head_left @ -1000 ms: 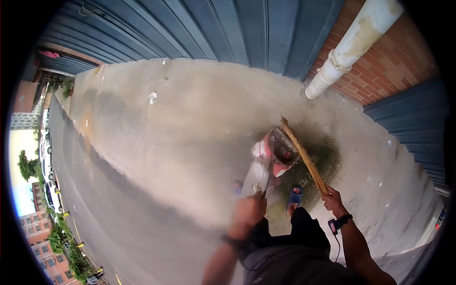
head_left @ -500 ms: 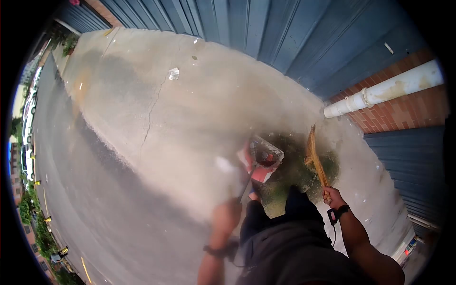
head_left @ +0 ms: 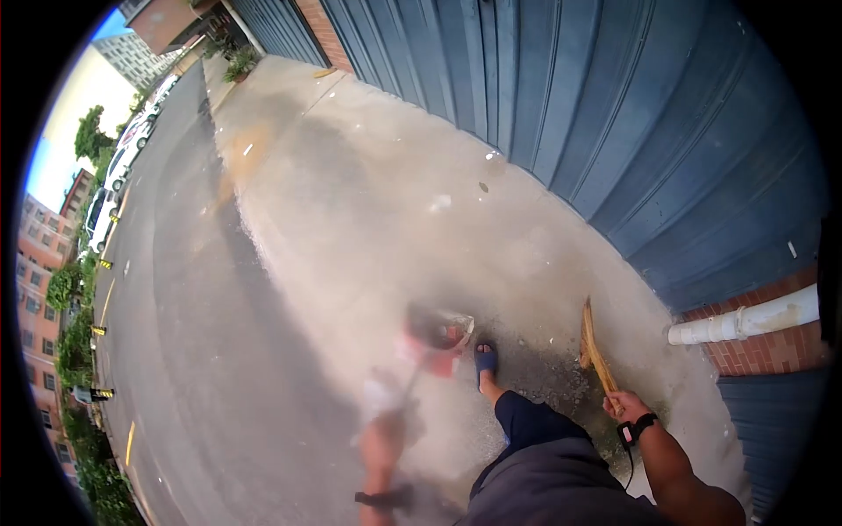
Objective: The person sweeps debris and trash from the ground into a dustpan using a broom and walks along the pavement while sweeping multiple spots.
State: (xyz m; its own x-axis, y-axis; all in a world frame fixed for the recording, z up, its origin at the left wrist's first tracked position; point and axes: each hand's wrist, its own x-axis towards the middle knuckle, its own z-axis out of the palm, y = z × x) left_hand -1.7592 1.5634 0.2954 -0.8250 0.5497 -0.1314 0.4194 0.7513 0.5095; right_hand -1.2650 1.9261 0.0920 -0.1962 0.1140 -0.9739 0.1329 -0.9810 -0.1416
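My right hand [head_left: 624,406] is closed around the handle end of a short straw broom [head_left: 598,355], its bristle end pointing away from me over the concrete. A dustpan [head_left: 445,361], red and pale with some dark and reddish bits inside, is to the left of my sandalled foot [head_left: 486,359]. From it a thin handle runs back to my left hand [head_left: 383,438], which is smeared by motion but appears wrapped round that handle. Something whitish and blurred shows just beyond the left hand; I cannot make out what it is.
Blue metal shutters [head_left: 579,105] line the right side, with a white pipe [head_left: 745,321] on brick. A pale scrap [head_left: 440,203] and small litter lie on the concrete [head_left: 351,219]. On the left are an asphalt road [head_left: 202,351], parked cars [head_left: 101,215] and a potted plant [head_left: 239,63] farther off.
My view has swung up and forward, bringing more road and buildings in. The dustpan has shifted left relative to my body, and my sandalled foot has come into view. Both hands keep their holds.
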